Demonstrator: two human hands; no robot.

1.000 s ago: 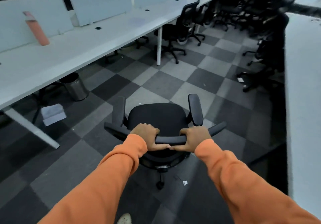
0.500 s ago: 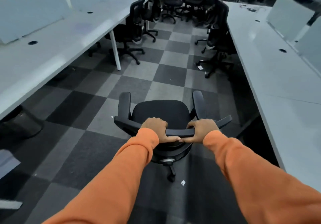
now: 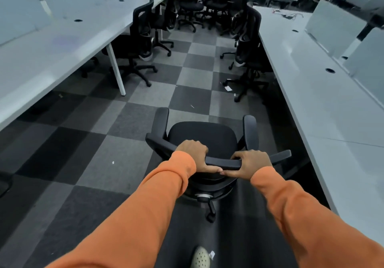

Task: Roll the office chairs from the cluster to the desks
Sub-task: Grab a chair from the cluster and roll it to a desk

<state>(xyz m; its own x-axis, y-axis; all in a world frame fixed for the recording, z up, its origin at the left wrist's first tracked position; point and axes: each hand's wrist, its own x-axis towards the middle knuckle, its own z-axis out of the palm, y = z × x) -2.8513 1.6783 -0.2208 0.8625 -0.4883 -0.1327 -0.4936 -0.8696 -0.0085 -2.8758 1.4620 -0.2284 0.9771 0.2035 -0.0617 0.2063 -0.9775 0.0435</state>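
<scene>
office chair [image 3: 202, 136], black with two armrests, stands on the checkered grey carpet [image 3: 93, 143] in the aisle between two long white desks, nearer the right desk [image 3: 322, 105] than the left desk [image 3: 52, 49]. a person in orange sleeves [image 3: 166, 184] grips the top rail [image 3: 224, 161] of its backrest with both hands: left hand [image 3: 192, 153] and right hand [image 3: 252, 161] each curl their fingers over the rail, thumbs touching beneath it. one black chair [image 3: 139, 39] sits tucked at the left desk, a second black chair [image 3: 247, 49] beside the right desk. a cluster of black chairs [image 3: 207, 3] crowds the aisle's far end. a paper scrap [image 3: 228, 89] lies on the carpet, any print too small to read.
</scene>
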